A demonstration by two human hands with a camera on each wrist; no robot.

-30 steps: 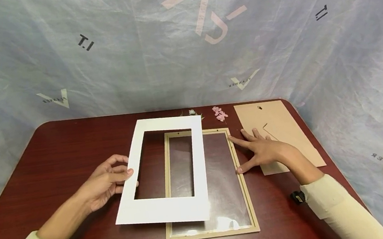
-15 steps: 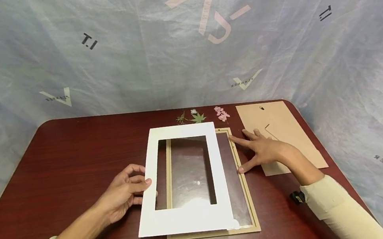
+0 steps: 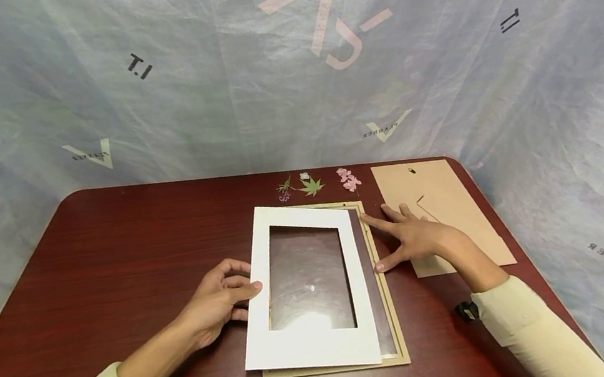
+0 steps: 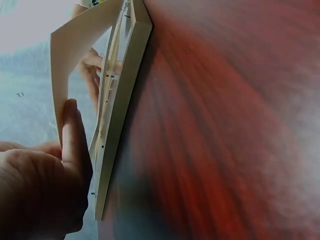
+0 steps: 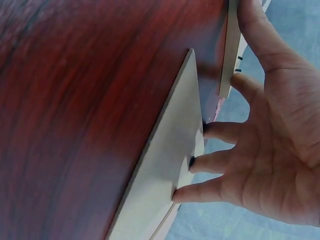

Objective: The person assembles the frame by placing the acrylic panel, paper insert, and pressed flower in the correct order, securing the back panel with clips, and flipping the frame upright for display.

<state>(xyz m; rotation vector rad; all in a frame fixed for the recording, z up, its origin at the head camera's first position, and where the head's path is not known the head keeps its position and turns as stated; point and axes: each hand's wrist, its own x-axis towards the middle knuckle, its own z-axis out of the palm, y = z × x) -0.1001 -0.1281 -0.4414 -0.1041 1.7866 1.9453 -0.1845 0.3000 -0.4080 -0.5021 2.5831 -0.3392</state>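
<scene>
My left hand (image 3: 220, 302) pinches the left edge of a white picture mat (image 3: 311, 352), thumb on top. The mat lies tilted over a light wooden picture frame (image 3: 391, 319), its left side raised in the left wrist view, where the frame's side (image 4: 127, 82) stands below it. Clear glazing (image 3: 309, 275) shows through the mat's window. My right hand (image 3: 418, 237) spreads its fingers, thumb and index fingertip at the frame's right rail. In the right wrist view its other fingertips reach to the brown backing board (image 5: 175, 130).
Behind the frame lie a green leaf (image 3: 312, 186), a small white flower (image 3: 304, 176), a purple sprig (image 3: 285, 197) and pink flowers (image 3: 348, 179). The backing board's bare upper part is at the table's right edge. A grey cloth backdrop (image 3: 221, 79) rises behind the dark red table (image 3: 134, 247).
My left hand has carried the mat rightward and toward me, from the frame's left side to over most of it. The leaf and sprig have come into sight. The right hand has stayed in place.
</scene>
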